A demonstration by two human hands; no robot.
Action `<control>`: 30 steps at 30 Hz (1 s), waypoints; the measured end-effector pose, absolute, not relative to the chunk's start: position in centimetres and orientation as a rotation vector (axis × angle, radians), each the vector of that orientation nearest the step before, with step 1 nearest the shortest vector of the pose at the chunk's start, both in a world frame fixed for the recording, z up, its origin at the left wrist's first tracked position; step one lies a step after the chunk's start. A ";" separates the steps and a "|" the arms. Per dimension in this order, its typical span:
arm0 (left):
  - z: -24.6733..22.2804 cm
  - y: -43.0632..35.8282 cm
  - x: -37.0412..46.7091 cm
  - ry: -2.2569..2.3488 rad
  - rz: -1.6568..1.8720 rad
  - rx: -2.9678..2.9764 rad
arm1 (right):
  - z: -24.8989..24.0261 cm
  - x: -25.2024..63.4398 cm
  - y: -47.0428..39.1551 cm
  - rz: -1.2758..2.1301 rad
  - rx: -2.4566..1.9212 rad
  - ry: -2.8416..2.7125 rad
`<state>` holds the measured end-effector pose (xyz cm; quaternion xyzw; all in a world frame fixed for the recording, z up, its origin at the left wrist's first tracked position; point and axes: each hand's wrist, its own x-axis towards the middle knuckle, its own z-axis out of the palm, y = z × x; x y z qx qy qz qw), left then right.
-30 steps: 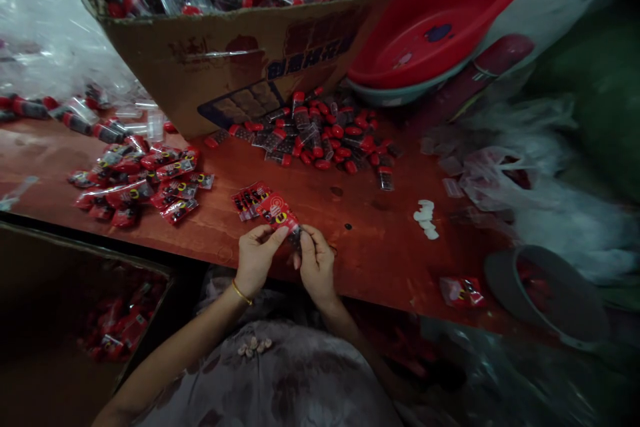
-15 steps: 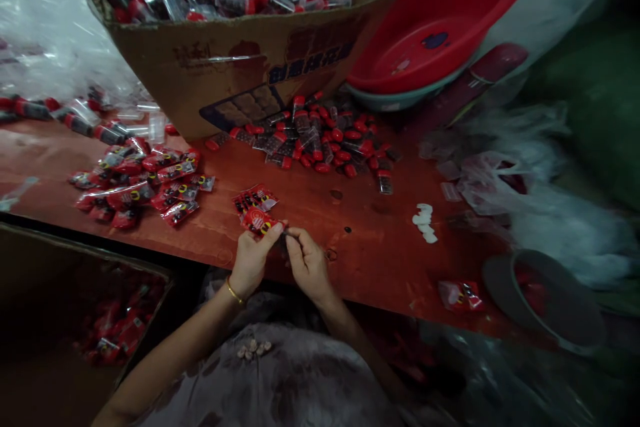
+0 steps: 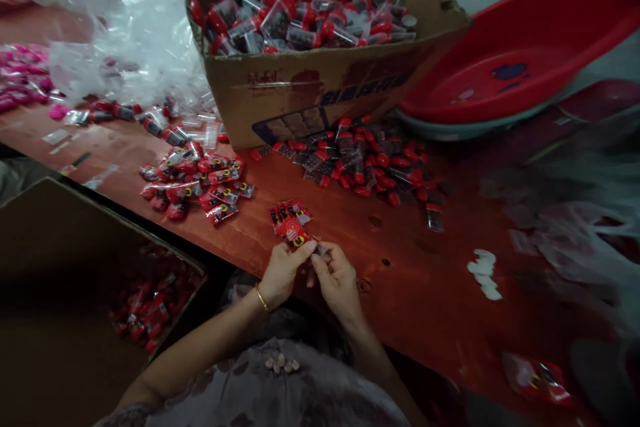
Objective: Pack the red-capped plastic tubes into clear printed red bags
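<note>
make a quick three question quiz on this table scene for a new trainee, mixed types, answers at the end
1. Multiple choice: which wrist wears the gold bracelet?
(a) right
(b) left
(c) both

2. True or false: the cardboard box holds clear tubes with red ends.

3. Fill the gap: between the fingers of the left hand and the right hand is a red printed ____.

Key
1: b
2: true
3: packet
</note>
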<state>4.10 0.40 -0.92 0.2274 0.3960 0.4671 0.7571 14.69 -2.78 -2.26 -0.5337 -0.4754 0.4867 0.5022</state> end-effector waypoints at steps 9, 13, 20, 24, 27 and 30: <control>-1.3 1.2 -0.3 0.914 0.770 0.327 | -3.1 13.0 1.7 0.697 -1.541 -1.704; -1.5 3.7 -3.6 1.105 0.903 0.198 | -2.1 13.6 3.6 0.381 -1.623 -1.938; -0.1 9.7 -7.4 1.044 1.314 -0.046 | -2.3 21.9 11.0 -0.247 -2.092 -1.724; 1.0 9.7 -6.2 0.938 1.258 -0.072 | -3.4 25.0 13.8 -0.304 -2.149 -1.720; 0.9 8.0 -4.5 1.050 1.162 0.028 | -4.4 25.6 12.6 -0.326 -2.098 -1.757; 0.0 6.5 -2.4 1.216 1.198 0.469 | -5.4 25.5 9.5 -0.282 -2.004 -1.847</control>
